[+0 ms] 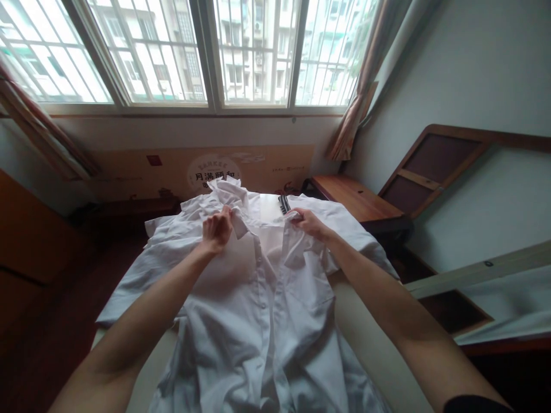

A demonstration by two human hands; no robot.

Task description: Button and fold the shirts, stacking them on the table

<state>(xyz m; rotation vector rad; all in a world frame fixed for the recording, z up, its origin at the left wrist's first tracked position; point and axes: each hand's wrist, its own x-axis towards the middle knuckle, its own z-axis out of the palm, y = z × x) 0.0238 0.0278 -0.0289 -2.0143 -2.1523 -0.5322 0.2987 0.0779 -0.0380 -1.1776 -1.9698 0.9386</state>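
A white button-up shirt (228, 298) lies spread toward me, its front placket partly open down the middle. My left hand (217, 229) is closed on the left side of its collar, and my right hand (306, 222) pinches the right side of the collar. Between the hands the neck opening is stretched apart. Just beyond my right hand sits a small black-and-white striped item (284, 205), its kind unclear. More white garments (167, 246) lie beneath and behind the shirt.
The clothes rest on a pale table (357, 327). Behind it is a printed cardboard panel (258, 166) under a barred window (253, 51). A wooden bench (357, 195) stands at the back right, with curtains (348, 126) beside the window.
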